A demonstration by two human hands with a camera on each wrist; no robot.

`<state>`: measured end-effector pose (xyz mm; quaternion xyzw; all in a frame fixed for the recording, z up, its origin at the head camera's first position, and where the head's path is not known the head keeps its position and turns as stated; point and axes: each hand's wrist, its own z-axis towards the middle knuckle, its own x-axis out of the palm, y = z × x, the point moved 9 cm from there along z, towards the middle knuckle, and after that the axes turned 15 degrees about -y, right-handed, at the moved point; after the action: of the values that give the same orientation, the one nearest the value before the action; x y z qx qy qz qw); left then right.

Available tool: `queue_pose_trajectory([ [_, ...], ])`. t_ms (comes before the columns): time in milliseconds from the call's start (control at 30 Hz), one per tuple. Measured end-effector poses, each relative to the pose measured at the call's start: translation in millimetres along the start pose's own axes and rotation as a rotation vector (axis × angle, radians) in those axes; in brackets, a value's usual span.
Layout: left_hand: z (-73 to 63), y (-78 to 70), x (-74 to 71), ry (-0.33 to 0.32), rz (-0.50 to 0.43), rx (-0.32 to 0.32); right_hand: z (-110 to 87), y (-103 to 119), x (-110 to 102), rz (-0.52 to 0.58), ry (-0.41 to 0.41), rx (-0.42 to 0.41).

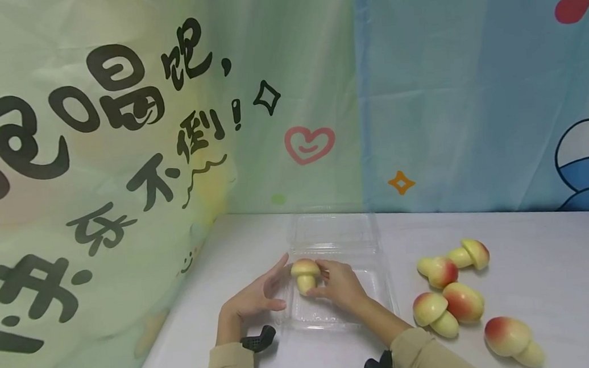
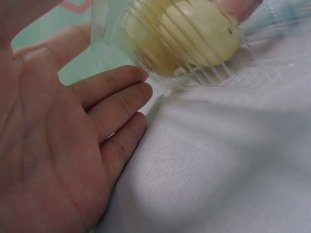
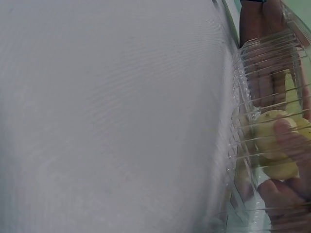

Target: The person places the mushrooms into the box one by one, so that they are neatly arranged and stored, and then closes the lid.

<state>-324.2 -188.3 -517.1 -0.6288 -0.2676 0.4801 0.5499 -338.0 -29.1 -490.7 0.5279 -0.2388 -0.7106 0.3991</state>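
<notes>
A toy mushroom (image 1: 305, 274) with a pale yellow stem and rounded cap stands upright at the left side of an opened clear plastic container (image 1: 368, 287). My right hand (image 1: 341, 286) pinches it from the right, thumb low at the stem and fingers by the cap. Through the ribbed wall in the right wrist view, its thumb (image 3: 286, 133) presses on the yellow surface. My left hand (image 1: 256, 295) is spread beside the container's left wall, holding nothing. In the left wrist view its straight fingertips (image 2: 138, 73) come right up to the clear wall (image 2: 160, 73).
Several more toy mushrooms, yellow with red-tinged caps, lie on the white table to the right, one of them (image 1: 507, 337) nearest the front. The container's clear lid (image 1: 333, 229) is folded back toward the printed curtain (image 1: 293, 93). Dark wrist devices (image 1: 259, 339) sit by both sleeves.
</notes>
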Motion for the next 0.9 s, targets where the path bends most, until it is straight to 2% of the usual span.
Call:
queue_pose_trajectory([
  [333, -0.3, 2.6, -1.7, -0.013, 0.007, -0.006, 0.7, 2, 0, -0.086, -0.007, -0.045],
  [600, 1.1, 3.0, 0.3, -0.004, -0.01, -0.015, 2.0, 3, -17, -0.149, -0.022, -0.009],
  [767, 0.3, 4.5, 0.6, 0.002, 0.003, -0.016, 0.7, 12, -47, -0.149, -0.08, 0.01],
  [900, -1.3, 4.3, -1.5, -0.005, 0.011, -0.002, -0.7, 21, -92, -0.15, -0.181, -0.015],
])
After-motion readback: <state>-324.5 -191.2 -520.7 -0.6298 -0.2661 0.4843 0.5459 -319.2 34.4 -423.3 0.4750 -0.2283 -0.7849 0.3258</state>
